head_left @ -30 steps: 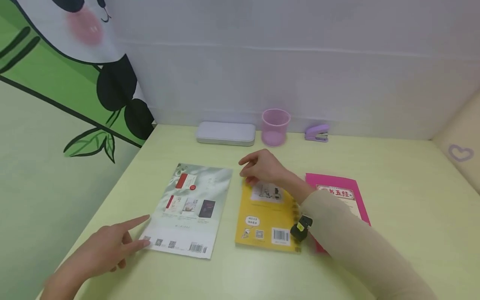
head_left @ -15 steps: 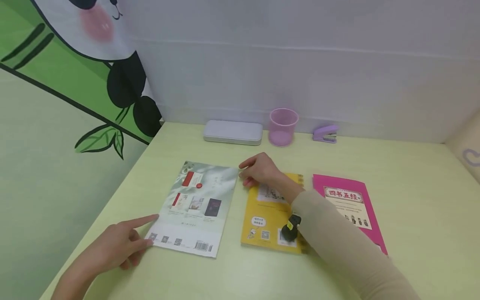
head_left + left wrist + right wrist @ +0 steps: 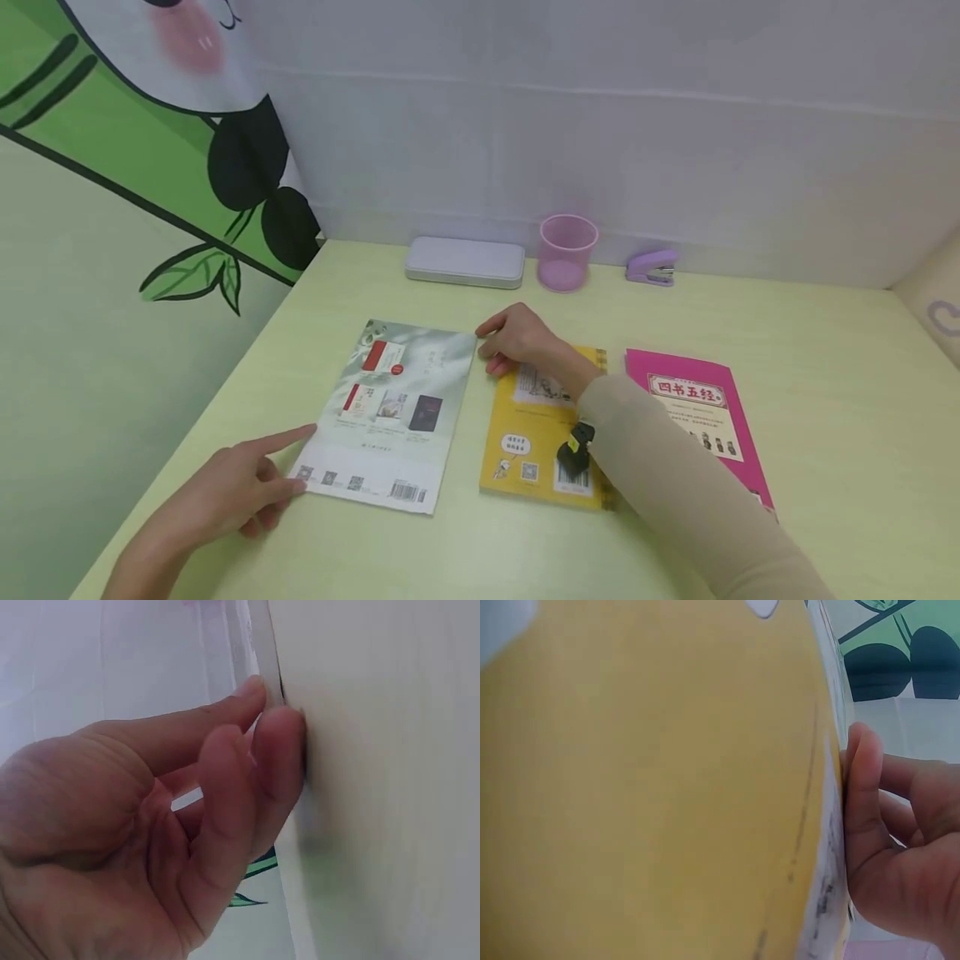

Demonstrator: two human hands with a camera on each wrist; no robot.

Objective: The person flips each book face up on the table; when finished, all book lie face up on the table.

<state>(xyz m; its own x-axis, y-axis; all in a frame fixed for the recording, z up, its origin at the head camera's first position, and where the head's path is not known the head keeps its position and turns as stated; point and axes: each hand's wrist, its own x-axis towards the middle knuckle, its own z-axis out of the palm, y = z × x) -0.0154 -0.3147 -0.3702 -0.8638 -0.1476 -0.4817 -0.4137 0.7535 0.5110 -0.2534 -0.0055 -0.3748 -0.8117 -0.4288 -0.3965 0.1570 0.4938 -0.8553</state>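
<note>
A white-and-pale-green magazine with printed book pictures lies flat at the left. My left hand is at its lower left: the index finger is straight with its tip at the left edge, and the thumb tip is at the bottom corner. The other left fingers curl beneath, as the left wrist view shows. My right hand reaches over a yellow spiral-bound book, its index finger and thumb at the magazine's upper right corner. The right forearm partly covers the yellow book and a pink book.
At the back of the pale yellow table stand a light grey flat case, a pink translucent cup and a purple stapler. A pale wall covering rises behind them. The table's left edge runs beside my left hand.
My right hand has come left from above the yellow book to the magazine's upper right corner. The left hand stays at the magazine's lower left. The head view has shifted slightly.
</note>
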